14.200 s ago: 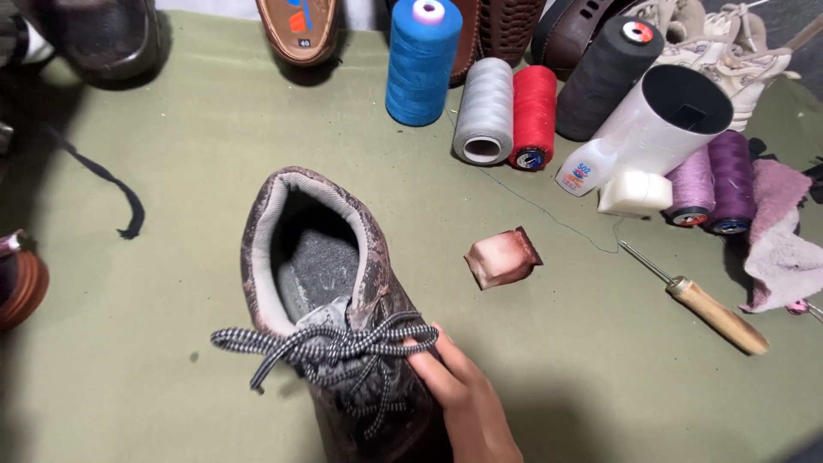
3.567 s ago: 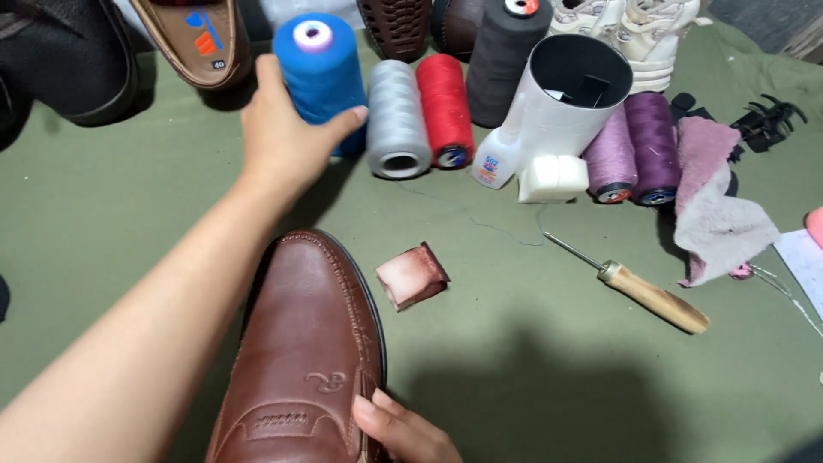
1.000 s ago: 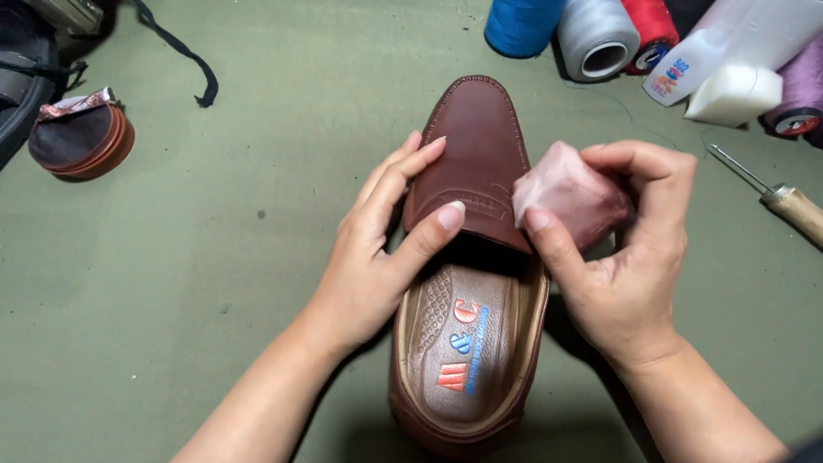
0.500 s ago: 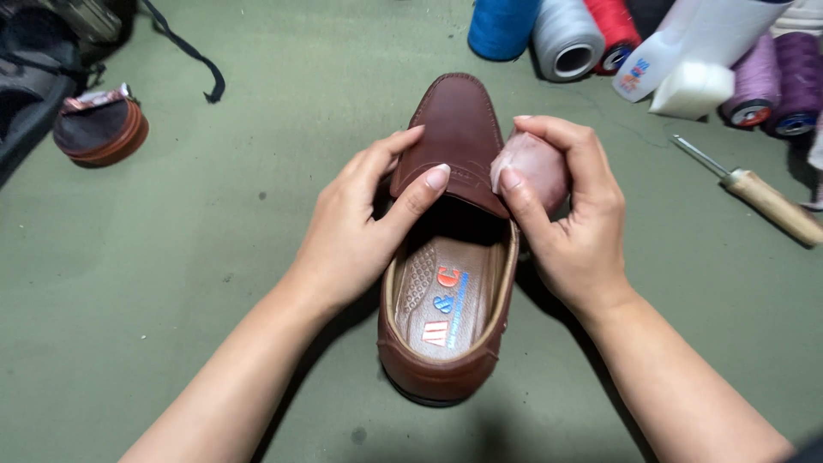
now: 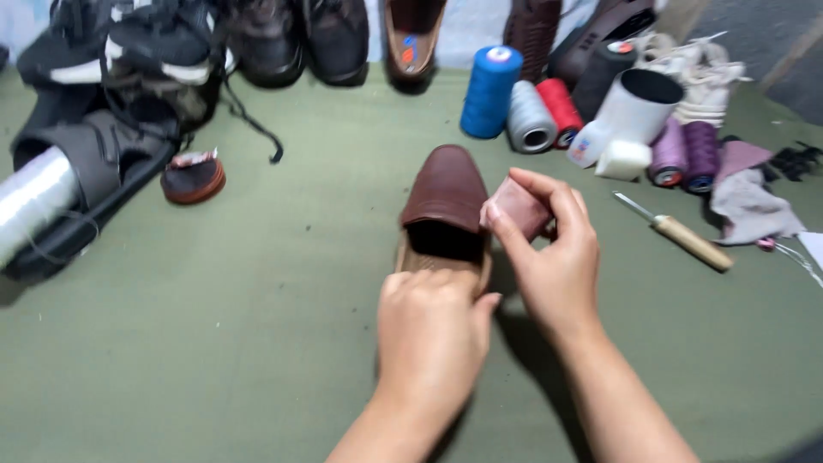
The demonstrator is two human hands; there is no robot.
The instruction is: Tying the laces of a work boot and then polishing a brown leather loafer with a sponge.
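Item: one brown leather shoe (image 5: 446, 193), slip-on pattern, lying toe-away on the green counter (image 5: 257, 343), taken here as the landmark. Upper smooth and reddish-brown with a rounded toe; mouth dark, a tan insole edge just showing at the opening. The left hand (image 5: 433, 339) was closed over the heel end, covering it, apparently to keep the shoe from sliding while the other hand worked. The right hand (image 5: 553, 253) sat just right of the shoe's mouth, fingers pinched together on a small pinkish pad (image 5: 517, 208) whose edge touched or nearly touched the upper; which of the two could not be told through the blur. The pad looked soft and folded, held at fingertip so one face stayed free toward the leather. Beyond the toe: a blue thread cone (image 5: 489, 90), a grey spool (image 5: 531, 129) and a red spool (image 5: 560, 105), then a white tube (image 5: 634, 107) and two purple spools (image 5: 686, 154), grouped within reach. Right of the shoe, well apart: a wooden-handled awl (image 5: 681, 236) lying flat, and a grey rag (image 5: 750, 206). Left of the shoe: a round brown tin (image 5: 194, 177); farther left and behind, a row of dark shoes (image 5: 283, 39) stood along the counter's back edge.
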